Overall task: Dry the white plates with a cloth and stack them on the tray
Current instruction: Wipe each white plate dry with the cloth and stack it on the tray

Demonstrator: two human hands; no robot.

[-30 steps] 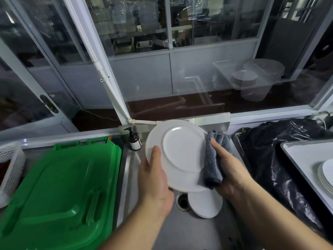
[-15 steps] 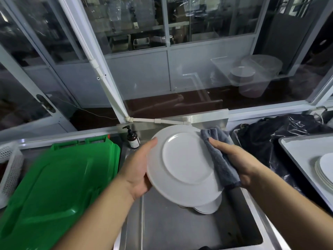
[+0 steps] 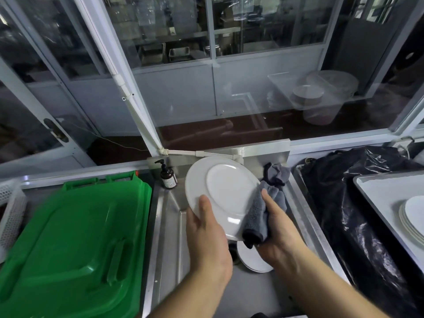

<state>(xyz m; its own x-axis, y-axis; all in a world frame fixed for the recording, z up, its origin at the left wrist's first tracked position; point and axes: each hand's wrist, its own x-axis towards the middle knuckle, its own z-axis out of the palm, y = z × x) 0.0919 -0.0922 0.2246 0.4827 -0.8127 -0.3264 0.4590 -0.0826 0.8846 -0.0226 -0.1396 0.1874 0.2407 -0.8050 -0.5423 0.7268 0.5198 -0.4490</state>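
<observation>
I hold a white plate (image 3: 226,191) tilted above the steel sink (image 3: 169,237), its underside facing me. My left hand (image 3: 207,239) grips its lower left rim, thumb on the face. My right hand (image 3: 278,232) holds a grey cloth (image 3: 263,210) wrapped over the plate's lower right rim. Another white plate (image 3: 253,260) lies in the sink under my hands, mostly hidden. At the right edge, a stack of white plates (image 3: 413,216) rests on a pale tray (image 3: 376,193).
A green plastic bin lid (image 3: 73,244) fills the left counter, with a white perforated basket (image 3: 11,212) beyond it. A brown pump bottle (image 3: 168,176) stands at the sink's back corner. A black plastic bag (image 3: 358,226) lies between sink and tray. Glass partitions rise behind.
My left hand shifted from the plate's left edge to its lower rim. The right hand slid the cloth down from the upper right rim to the lower right rim.
</observation>
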